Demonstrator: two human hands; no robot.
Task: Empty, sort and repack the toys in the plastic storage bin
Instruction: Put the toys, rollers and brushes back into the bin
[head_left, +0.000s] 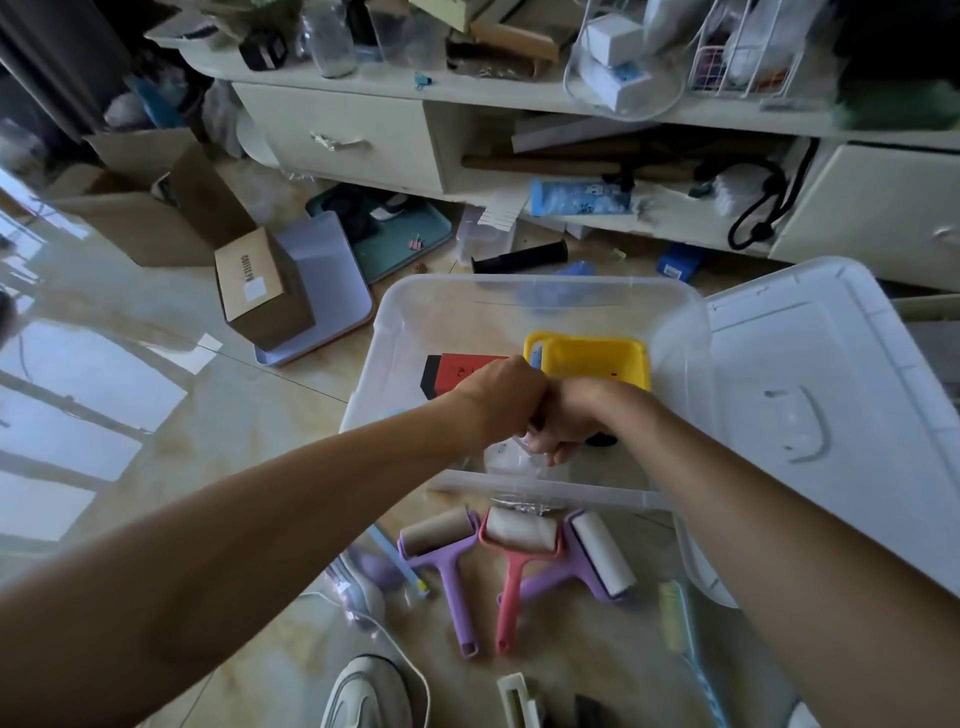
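Observation:
A clear plastic storage bin (405, 312) stands open on the floor. Inside it lie a yellow toy tray (597, 364) and a red and black box (457, 371). Both my hands reach into the bin and meet knuckle to knuckle. My left hand (498, 400) is curled into a fist; what it holds is hidden. My right hand (566, 421) has its fingers curled round a small clear plastic item (511, 457), next to a dark object (602, 440). On the floor in front of the bin lie three paint rollers: purple (441, 545), pink (514, 540) and purple (597, 561).
The bin's clear lid (810, 415) leans at the right. A brown cardboard box (260, 291) sits on a lilac tray (332, 291) at the left. A cluttered cream cabinet (353, 135) runs along the back. A shoe (369, 696) and a blue-handled brush (685, 639) lie near me.

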